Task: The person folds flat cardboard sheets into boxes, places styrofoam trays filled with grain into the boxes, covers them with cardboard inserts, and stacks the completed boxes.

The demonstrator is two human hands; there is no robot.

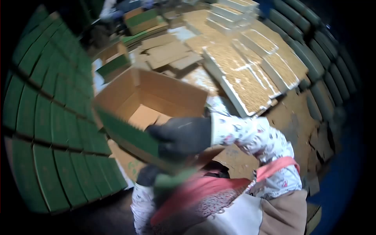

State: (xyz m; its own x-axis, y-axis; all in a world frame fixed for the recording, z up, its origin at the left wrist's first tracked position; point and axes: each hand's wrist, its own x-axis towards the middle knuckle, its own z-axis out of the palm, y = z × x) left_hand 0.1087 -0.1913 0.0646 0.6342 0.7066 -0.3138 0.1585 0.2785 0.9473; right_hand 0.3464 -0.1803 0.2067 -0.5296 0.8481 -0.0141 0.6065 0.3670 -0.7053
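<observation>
A large open cardboard box (156, 92) with a green outer side stands in front of me, its inside bare brown card. My right hand (182, 137), in a dark glove, is at the box's near edge, thumb on the inner side and fingers over the green side, closed on it. Lower and to the left, my left hand (147, 175), also dark-gloved, is against the near underside of the box; its fingers are hidden. A blurred green piece (172, 180) lies beside it.
Green boxes (58, 117) are stacked along the left. White trays (250, 86) of tan granular material stand at the right, with more trays (231, 15) behind. Flattened cardboard (168, 53) and smaller boxes (113, 60) lie beyond. Grey-green sacks (305, 55) line the far right.
</observation>
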